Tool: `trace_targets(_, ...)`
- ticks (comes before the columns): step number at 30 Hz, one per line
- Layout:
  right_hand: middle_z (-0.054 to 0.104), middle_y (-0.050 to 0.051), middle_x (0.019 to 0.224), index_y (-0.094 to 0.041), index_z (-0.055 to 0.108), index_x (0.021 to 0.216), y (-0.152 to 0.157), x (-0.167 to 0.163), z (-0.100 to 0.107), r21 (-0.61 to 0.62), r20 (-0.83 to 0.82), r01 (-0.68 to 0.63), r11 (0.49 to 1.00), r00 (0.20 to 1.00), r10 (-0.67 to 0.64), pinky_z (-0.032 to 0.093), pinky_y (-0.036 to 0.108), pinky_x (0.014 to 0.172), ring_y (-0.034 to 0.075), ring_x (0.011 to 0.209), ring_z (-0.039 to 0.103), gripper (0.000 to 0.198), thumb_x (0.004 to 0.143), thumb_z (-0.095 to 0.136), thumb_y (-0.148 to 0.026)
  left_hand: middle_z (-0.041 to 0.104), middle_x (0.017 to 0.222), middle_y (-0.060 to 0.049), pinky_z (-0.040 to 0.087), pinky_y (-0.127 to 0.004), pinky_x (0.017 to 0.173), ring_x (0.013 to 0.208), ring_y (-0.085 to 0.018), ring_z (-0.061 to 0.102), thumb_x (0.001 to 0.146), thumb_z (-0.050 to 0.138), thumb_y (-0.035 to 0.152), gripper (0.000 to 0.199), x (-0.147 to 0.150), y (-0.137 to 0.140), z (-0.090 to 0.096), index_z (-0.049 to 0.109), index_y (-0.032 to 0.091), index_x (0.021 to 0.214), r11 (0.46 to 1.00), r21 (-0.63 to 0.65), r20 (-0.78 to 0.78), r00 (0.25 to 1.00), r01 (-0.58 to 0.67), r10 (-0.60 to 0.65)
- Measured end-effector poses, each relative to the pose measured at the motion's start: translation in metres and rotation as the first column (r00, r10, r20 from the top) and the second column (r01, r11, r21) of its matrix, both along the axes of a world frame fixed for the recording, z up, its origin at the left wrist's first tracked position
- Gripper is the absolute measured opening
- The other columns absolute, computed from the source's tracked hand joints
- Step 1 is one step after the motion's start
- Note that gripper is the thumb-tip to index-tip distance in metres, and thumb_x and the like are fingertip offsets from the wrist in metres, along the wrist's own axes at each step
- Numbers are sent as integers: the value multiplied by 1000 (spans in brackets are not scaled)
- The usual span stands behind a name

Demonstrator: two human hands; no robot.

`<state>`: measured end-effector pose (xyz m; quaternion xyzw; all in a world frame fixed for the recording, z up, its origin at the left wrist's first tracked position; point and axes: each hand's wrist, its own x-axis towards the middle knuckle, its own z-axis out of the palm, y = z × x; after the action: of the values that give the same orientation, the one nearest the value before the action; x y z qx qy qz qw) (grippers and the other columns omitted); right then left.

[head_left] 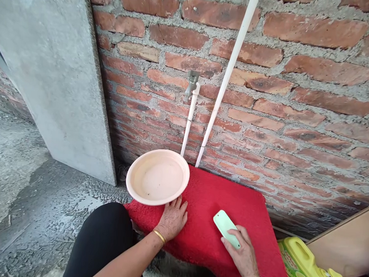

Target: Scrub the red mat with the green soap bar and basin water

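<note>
My left hand (172,219) lies flat and open on the red cloth (206,196), fingers spread, the fingertips right beside the near rim of the basin. That pale pink basin (163,178) stands upright at the cloth's left end, with a few dark specks on its bottom. My right hand (242,253) is closed around the near end of a mint-green scrub brush (225,224). Its smooth back with a small hole at the far end faces up; any bristles are hidden underneath. The brush is over the right part of the cloth; whether it touches is unclear.
A tap (191,84) on a white pipe comes out before the brick wall (252,100), and a longer white pipe (225,83) runs up beside it. A grey slab (62,77) leans at left above wet concrete (55,206). At right are a yellow jug (301,255) and a tan board (347,241).
</note>
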<state>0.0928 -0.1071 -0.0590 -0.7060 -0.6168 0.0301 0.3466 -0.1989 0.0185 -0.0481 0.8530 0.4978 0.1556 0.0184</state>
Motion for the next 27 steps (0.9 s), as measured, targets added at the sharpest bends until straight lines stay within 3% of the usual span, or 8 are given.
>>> trace_targets(3,62,6,102,-28,72,88,0,4,-2,8,18,30,1000,999,-31,53,36,84,23,95,64,43,79,61,-68,57,138,-17,38,-53,104,127,-32,51,92,54,32,39,0,0,0,63,21,128,1000,-2,-1,1000,-6,6)
trace_targets(9,60,9,97,-23,72,84,7,21,2,96,-35,311,945,950,-309,50,43,83,27,89,61,62,73,55,-81,56,139,-17,38,-52,104,128,-32,50,92,53,32,40,1,0,1,62,22,129,1000,-5,-4,1000,-11,11)
trace_targets(11,59,8,96,-23,72,84,10,16,3,111,-65,350,930,936,-345,50,42,82,27,89,61,62,73,55,-82,56,139,-17,38,-52,104,128,-32,50,92,53,32,40,1,0,1,62,21,130,1000,-5,-5,1000,-9,9)
trace_targets(17,60,6,100,-26,71,86,22,-25,1,109,-19,132,985,991,-130,51,36,82,22,91,61,46,81,57,-70,56,139,-17,37,-54,104,128,-33,50,92,53,32,40,0,0,-1,63,21,129,1000,-1,-11,1000,-6,6)
trace_targets(20,62,6,101,-27,71,86,27,-29,-1,72,52,102,992,993,-106,50,39,84,23,93,62,48,82,53,-72,56,139,-17,37,-54,105,128,-32,50,92,53,32,40,0,0,-1,63,22,129,1000,-3,-12,1000,-9,9)
trace_targets(27,61,7,92,-25,72,84,26,10,7,18,-46,402,916,915,-401,48,41,76,26,85,61,73,68,46,-90,56,140,-18,37,-55,104,128,-33,51,92,52,31,40,0,-1,3,63,20,129,1000,-11,-8,1000,-5,5)
